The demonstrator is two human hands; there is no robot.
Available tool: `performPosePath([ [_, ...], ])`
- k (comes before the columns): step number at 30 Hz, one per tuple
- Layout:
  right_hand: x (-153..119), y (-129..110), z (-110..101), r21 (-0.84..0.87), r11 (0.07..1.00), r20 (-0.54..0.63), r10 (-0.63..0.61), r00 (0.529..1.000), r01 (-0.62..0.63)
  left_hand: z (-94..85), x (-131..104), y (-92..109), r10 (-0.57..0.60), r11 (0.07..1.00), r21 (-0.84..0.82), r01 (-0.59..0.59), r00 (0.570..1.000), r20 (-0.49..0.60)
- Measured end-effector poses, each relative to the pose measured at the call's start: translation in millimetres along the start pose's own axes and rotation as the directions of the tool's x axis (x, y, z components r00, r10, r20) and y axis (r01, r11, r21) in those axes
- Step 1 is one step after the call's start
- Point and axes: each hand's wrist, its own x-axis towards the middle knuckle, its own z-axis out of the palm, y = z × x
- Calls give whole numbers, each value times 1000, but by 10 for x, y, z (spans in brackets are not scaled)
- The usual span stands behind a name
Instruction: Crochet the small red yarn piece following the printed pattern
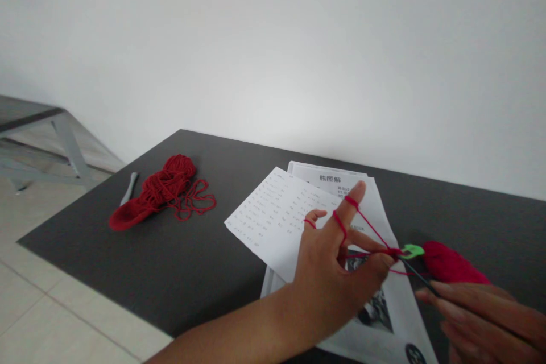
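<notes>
My left hand (336, 264) is raised over the printed sheets, with red yarn (370, 227) looped around the index and little fingers. Its thumb and middle finger pinch a small piece of red crochet work carrying a green stitch marker (412, 251). My right hand (482, 313) at the lower right holds a thin dark crochet hook (416, 274), whose tip meets the work at the marker. A red yarn mass (452, 264) lies just behind my right hand.
Printed pattern sheets (277, 219) lie on the dark table (179, 273). A tangled red yarn pile with a crocheted piece (164, 190) lies at the left, next to a grey tool (129, 187). Another table (25, 114) stands far left over the tiled floor.
</notes>
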Motion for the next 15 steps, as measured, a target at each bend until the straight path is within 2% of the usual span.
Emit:
performPosePath([
  [3,102,-87,-45,5,999,69,36,997,-36,9,-14,2,-18,1000,19,18,1000,-18],
  [6,130,-140,-69,-13,1000,143,28,989,-26,24,-33,-34,85,995,58,-80,993,-84],
  [9,76,-186,-20,5,995,61,98,993,-98,29,-44,-81,209,975,93,-200,973,-98],
  [11,-9,-231,46,-22,974,-20,227,974,-227,25,-39,-91,265,960,113,-255,960,-86],
  [13,-115,-273,102,-108,923,-81,362,929,-369,17,-23,-74,208,975,92,-200,974,-87],
  [15,-216,-295,126,-189,872,-112,438,892,-452,8,-5,-38,86,996,26,-85,993,-74],
])
